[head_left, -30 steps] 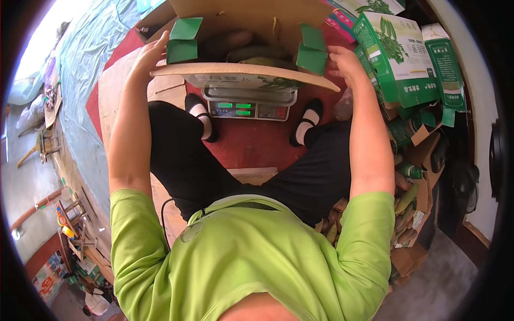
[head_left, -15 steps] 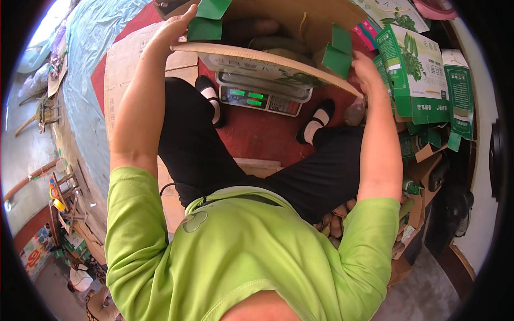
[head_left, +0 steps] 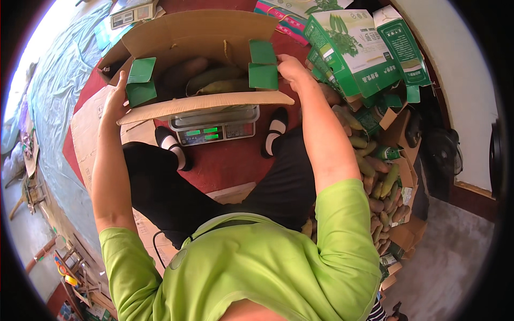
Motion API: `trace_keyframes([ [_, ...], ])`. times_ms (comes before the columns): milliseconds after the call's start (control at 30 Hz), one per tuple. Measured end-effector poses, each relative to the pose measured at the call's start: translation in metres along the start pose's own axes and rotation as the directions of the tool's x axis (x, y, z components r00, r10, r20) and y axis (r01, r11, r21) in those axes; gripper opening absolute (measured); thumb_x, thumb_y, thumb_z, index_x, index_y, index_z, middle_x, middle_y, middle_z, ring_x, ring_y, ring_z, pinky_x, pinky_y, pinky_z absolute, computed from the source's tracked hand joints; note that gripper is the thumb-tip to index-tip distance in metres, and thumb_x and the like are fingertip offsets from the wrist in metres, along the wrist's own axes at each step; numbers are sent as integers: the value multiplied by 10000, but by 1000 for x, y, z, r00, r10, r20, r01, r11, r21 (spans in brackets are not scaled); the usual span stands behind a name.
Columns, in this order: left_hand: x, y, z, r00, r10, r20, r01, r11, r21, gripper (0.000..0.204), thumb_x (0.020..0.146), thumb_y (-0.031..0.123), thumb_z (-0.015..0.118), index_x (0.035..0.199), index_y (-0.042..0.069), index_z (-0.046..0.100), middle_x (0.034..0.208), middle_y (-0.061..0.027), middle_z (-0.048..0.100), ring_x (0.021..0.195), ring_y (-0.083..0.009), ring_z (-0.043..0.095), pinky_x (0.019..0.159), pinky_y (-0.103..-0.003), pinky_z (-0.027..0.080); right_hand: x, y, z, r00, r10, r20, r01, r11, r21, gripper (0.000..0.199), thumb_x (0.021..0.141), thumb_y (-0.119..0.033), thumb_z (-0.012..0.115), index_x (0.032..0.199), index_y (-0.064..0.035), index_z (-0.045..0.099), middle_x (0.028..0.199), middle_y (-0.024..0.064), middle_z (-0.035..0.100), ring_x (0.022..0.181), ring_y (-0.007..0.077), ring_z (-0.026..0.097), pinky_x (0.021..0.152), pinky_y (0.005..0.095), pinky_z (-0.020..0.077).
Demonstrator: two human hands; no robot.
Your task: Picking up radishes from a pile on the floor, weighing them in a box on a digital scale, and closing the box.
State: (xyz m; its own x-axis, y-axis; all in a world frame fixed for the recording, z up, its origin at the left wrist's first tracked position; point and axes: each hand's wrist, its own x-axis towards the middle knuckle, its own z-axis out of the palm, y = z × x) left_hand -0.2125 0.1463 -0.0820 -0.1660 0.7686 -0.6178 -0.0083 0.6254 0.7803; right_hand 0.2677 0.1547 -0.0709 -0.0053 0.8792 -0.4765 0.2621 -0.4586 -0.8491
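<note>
An open cardboard box (head_left: 203,32) with green end flaps (head_left: 263,69) rests on a digital scale (head_left: 214,131) between my feet. Inside lie several long greenish and brownish radishes (head_left: 217,78), partly hidden by the raised front flap (head_left: 206,102). My left hand (head_left: 114,101) holds the box's left end, its fingers pointing up along the side. At the opposite end my right hand (head_left: 292,70) grips the edge beside the green flaps, some fingertips hidden. The scale's green displays are lit.
A pile of radishes (head_left: 383,187) lies on my right, below printed green-and-white cartons (head_left: 356,51). Blue plastic sheeting (head_left: 45,117) spreads on the left. Another scale (head_left: 131,16) stands at the far left. A black fan (head_left: 441,152) is by the right wall.
The view has turned and shifted, so the box sits further left and shows more of its radishes. Both hands stay at its ends. More of the pile on the right shows.
</note>
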Motion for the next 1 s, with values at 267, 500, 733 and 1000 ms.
trace_keyframes([
  [267, -24, 20, 25, 997, 66, -27, -57, 966, 253, 813, 855, 727, 342, 1369, 101, 416, 1338, -85, 489, 1200, -279, 449, 961, -524, 354, 7, -16, -31, 969, -204, 139, 176, 966, 192, 414, 800, 3, 479, 1206, 58, 535, 1088, 138, 625, 956, 223, 614, 862, 330, 485],
  [500, -36, 1, -9, 919, 82, -385, -153, 975, -159, 656, 870, 650, 453, 1063, 63, 673, 992, -77, 675, 952, -196, 607, 848, -342, 450, 34, -56, -8, 972, -236, 25, 233, 969, 78, 521, 834, 15, 400, 1354, 40, 389, 1252, 174, 524, 1102, 239, 552, 930, 332, 454],
  [733, -69, -47, -101, 962, 43, -270, -205, 765, -611, 751, 923, 645, 272, 1109, 13, 634, 989, -73, 673, 859, -149, 585, 833, -299, 438, 3, -159, 89, 953, -209, 219, 208, 978, 24, 410, 852, 17, 440, 1260, -22, 470, 1089, 120, 602, 956, 194, 619, 813, 308, 520],
  [1000, -198, -90, -204, 906, -34, -422, -259, 745, -614, 783, 892, 682, 315, 1191, 10, 584, 1202, -154, 558, 1118, -254, 450, 979, -446, 356, -76, -195, 242, 878, -249, 409, 286, 958, -32, 437, 831, -19, 521, 1264, -22, 461, 1155, 110, 566, 1044, 217, 576, 858, 353, 494],
])
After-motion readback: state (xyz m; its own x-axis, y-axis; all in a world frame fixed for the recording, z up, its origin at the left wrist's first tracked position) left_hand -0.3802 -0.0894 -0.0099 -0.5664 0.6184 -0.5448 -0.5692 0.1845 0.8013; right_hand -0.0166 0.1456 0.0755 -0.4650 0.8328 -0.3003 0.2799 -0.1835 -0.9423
